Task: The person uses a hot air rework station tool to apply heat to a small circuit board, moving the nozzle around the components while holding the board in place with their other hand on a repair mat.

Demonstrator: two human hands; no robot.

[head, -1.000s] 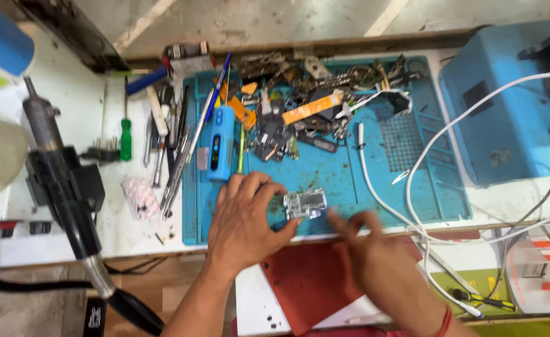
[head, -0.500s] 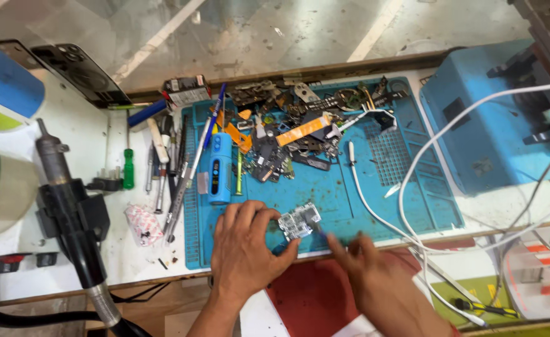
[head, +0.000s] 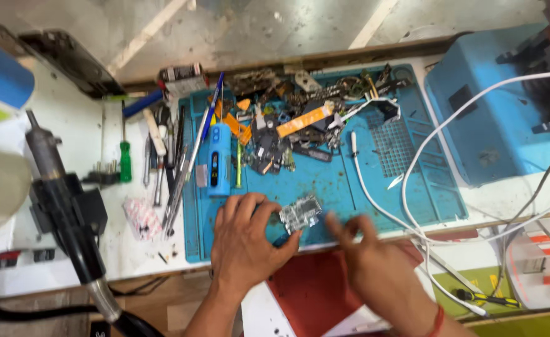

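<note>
Circuit board (head: 300, 214) on mat (head: 325, 187), between hands

Small silvery circuit board (head: 300, 214) lies tilted on blue mat (head: 325, 181).

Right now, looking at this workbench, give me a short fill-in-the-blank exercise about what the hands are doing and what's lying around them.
1. The left hand holds a small metal circuit board on a work mat coloured ____.
2. The screwdriver lying on the white table left of the mat has a ____ handle.
3. The hot air gun lies to the ____ of the left hand.
4. The right hand, blurred, sits above a ____ cloth.

Missing words: blue; green; left; red
</note>
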